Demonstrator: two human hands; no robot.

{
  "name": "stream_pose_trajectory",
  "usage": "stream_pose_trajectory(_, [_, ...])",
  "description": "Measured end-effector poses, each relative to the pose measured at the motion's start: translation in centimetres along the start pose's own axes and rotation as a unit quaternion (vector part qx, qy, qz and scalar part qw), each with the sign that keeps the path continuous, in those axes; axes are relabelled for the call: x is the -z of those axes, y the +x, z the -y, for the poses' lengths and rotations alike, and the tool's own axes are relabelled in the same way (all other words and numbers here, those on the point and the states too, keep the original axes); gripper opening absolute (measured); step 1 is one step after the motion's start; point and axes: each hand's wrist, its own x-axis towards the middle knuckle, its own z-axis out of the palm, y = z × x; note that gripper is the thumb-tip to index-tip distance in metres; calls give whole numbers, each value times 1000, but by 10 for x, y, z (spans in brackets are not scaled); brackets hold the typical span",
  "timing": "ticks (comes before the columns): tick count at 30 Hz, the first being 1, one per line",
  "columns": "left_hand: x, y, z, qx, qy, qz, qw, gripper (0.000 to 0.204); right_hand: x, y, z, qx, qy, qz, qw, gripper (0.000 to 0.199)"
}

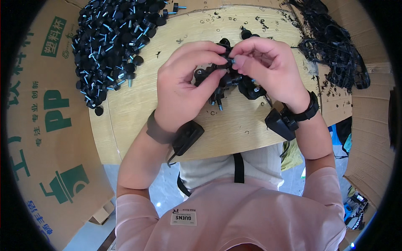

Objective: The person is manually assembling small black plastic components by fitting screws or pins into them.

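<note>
Above the middle of the wooden table, my left hand [181,79] is closed, thumb and fingertips pinching a small black screw knob [224,65]. Its thin metal stud points toward my right hand [271,67]. The fingertips of that hand are closed in a pinch at the stud's end, covering part of it. Directly beneath both hands lies a loose group of black knobs with metal studs [220,101], partly hidden by my fingers. A few of them, such as a rounded black knob [247,34], show beyond my hands.
A large heap of black knobs with metal studs [113,42] covers the table's far left. Tangled black stringy scrap [335,50] lies at the far right. Tiny dark rings and bits [259,21] dot the wooden tabletop [138,121]. Cardboard walls [54,138] stand at both sides.
</note>
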Motion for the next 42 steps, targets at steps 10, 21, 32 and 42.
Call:
stream_pose_trajectory(10, [10, 4, 0, -126, -17, 77, 989, 35, 24, 5, 11, -157, 215, 197, 944, 13])
stream_pose_trajectory(21, [15, 6, 8, 73, -207, -130, 967, 33, 204, -6, 48, 157, 142, -392, 895, 23])
stream_pose_trajectory(32, [8, 1, 3, 100, -250, -78, 960, 31, 52, -11, 33, 15, 30, 7, 999, 30])
stream_pose_trajectory(42, [8, 2, -6, 70, -211, -66, 973, 32, 0, -10, 29, 22, -64, 98, 993, 11])
